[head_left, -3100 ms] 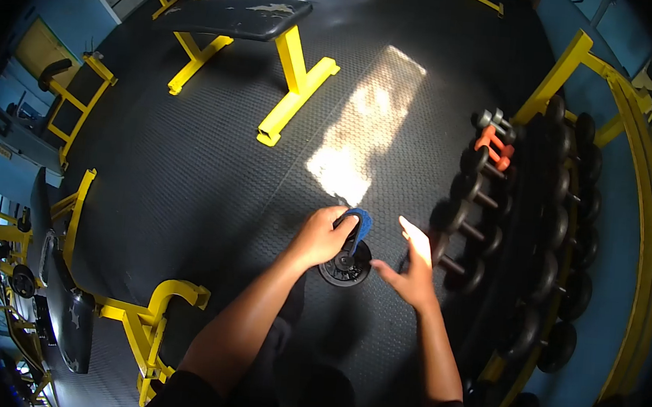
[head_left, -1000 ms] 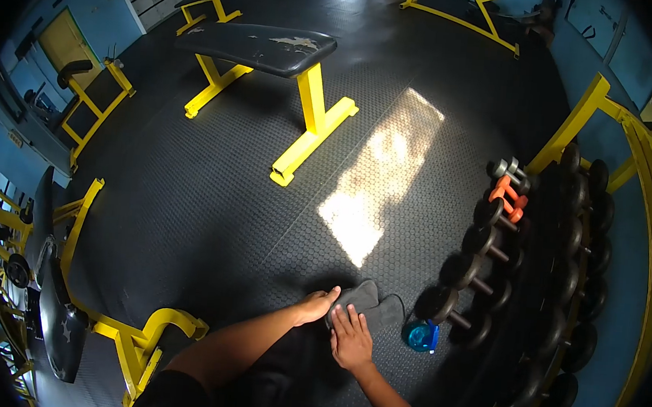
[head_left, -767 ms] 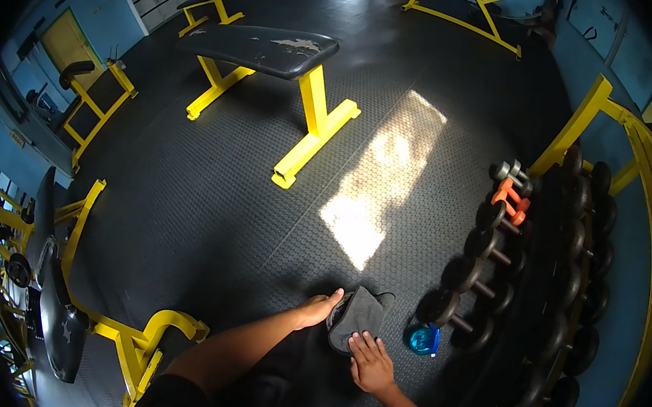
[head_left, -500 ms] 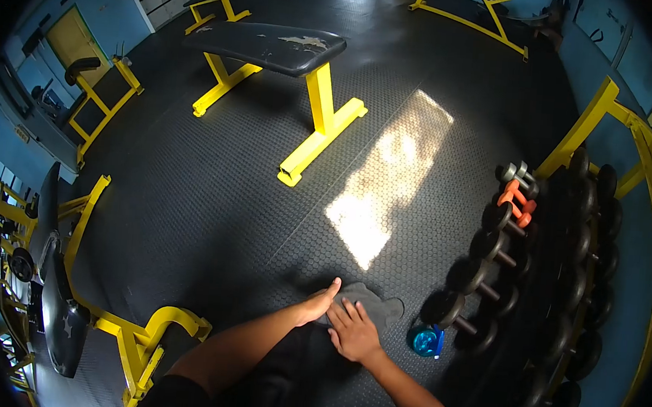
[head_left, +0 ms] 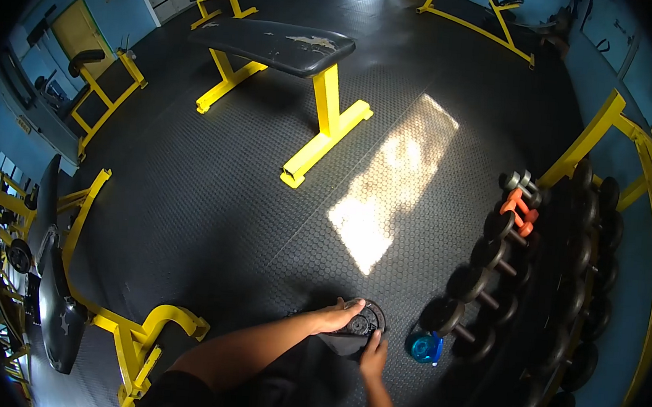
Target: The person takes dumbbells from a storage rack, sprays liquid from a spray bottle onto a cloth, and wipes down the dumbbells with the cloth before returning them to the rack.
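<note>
A round black weight plate (head_left: 369, 320) with a hub in its middle is low in front of me, between my two hands. My left hand (head_left: 334, 317) grips its left side, thumb laid over the top face. At the lower right rim, my right hand (head_left: 374, 354) has its fingers curled against the edge. Part of a dark grey cloth (head_left: 344, 345) shows beneath the plate, on the near side. Just right of my right hand stands a blue bottle (head_left: 423, 347) on the black rubber floor.
Several dumbbells (head_left: 480, 284) line the floor on the right, beside a loaded rack with a yellow frame (head_left: 576, 143). A flat bench (head_left: 277, 47) stands ahead. Another yellow-framed bench (head_left: 128, 333) is close on my left. Sunlight patches the floor (head_left: 389, 185).
The hands were laid on the grey cloth. Now the weight plate shows between them, with less cloth visible. My right hand has shifted right and down to the plate's edge.
</note>
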A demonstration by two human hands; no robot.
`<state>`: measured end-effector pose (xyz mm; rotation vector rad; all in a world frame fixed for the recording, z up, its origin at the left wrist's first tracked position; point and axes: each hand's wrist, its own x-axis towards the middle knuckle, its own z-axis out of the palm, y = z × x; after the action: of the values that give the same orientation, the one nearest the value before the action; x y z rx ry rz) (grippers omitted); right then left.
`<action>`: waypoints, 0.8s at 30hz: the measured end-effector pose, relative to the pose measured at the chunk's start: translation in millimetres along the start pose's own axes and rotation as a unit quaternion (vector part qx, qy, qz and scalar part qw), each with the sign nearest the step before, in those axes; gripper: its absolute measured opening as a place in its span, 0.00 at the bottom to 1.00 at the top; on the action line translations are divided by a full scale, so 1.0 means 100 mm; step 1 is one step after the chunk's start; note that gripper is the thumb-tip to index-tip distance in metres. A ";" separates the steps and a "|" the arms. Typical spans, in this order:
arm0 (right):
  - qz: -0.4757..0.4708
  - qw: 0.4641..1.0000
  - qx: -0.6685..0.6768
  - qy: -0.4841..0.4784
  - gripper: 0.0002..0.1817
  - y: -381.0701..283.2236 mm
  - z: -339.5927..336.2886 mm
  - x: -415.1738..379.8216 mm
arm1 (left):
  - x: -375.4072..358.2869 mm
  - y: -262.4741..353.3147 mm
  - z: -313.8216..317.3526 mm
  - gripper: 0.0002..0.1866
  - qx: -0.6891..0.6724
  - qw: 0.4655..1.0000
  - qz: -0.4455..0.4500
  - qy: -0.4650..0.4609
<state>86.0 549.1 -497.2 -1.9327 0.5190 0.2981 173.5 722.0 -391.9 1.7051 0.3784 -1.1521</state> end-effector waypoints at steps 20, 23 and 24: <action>-0.265 0.784 -0.537 -0.163 0.25 -1.19 0.48 0.56 | 0.24 -0.39 -0.17 0.57 -0.006 0.989 0.004 0.150; -0.382 0.740 -0.535 -0.141 0.26 -0.93 0.54 0.38 | 0.25 -0.40 -0.19 0.57 -0.001 0.983 0.022 0.184; -0.444 0.725 -0.508 -0.137 0.26 -0.87 0.53 0.32 | 0.22 -0.39 -0.19 0.56 0.008 0.982 0.024 0.185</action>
<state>157.3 620.3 -462.4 -2.8367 -1.0241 0.2303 167.2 749.8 -431.4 1.9351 0.5538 -0.8012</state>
